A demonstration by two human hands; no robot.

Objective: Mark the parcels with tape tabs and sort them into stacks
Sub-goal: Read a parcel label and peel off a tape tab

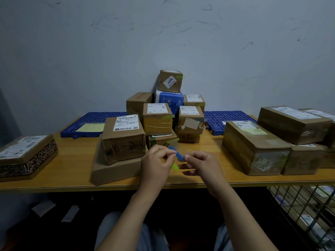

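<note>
Above the near edge of the counter (pixel 72 183), the left hand (pixel 155 164) and right hand (pixel 203 164) each pinch a blue tape tab (pixel 178 155) in a closed grip; parcels (pixel 157 118) are stacked just beyond.

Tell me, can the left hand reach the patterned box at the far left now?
Probably not yet: the left hand is busy pinching the blue tab strip. The table towards the patterned box lies bare.
</note>
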